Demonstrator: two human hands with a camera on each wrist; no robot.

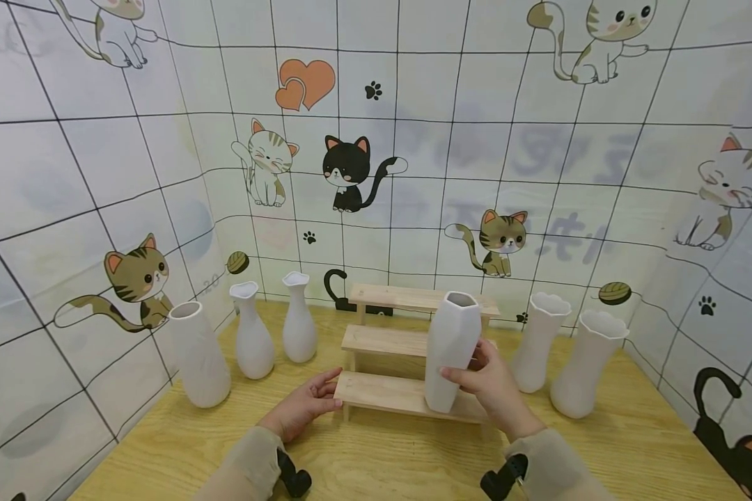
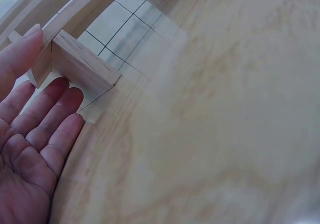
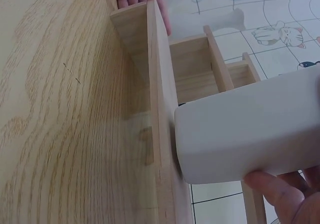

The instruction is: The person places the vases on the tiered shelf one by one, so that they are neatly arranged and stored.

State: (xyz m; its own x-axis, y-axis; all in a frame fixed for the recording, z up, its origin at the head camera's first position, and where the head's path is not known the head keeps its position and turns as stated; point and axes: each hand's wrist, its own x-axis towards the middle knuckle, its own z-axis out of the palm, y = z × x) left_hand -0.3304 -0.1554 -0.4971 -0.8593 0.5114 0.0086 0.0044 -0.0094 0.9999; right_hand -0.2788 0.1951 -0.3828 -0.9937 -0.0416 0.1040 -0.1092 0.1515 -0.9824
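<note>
My right hand [image 1: 498, 390] grips a white faceted vase [image 1: 452, 351] by its lower right side, thumb across the front. The vase stands nearly upright, its base at the lowest step of a three-tier wooden stand [image 1: 388, 395]. In the right wrist view the bottom of the vase [image 3: 220, 139] is right against that step's board [image 3: 162, 108]. At the stand's left end is my left hand [image 1: 307, 407], fingers loosely extended. The left wrist view has its thumb at the board's edge and its other fingers [image 2: 55, 114] beside the stand's leg [image 2: 82, 61].
Left of the stand are a textured cylindrical vase [image 1: 202, 362] and two slim-necked vases [image 1: 255, 341] [image 1: 299, 323]. Two wavy-rimmed vases [image 1: 539, 348] [image 1: 585, 372] stand on the right. A wall sheet [image 1: 413, 153] with cat drawings surrounds the wooden table [image 1: 376, 466].
</note>
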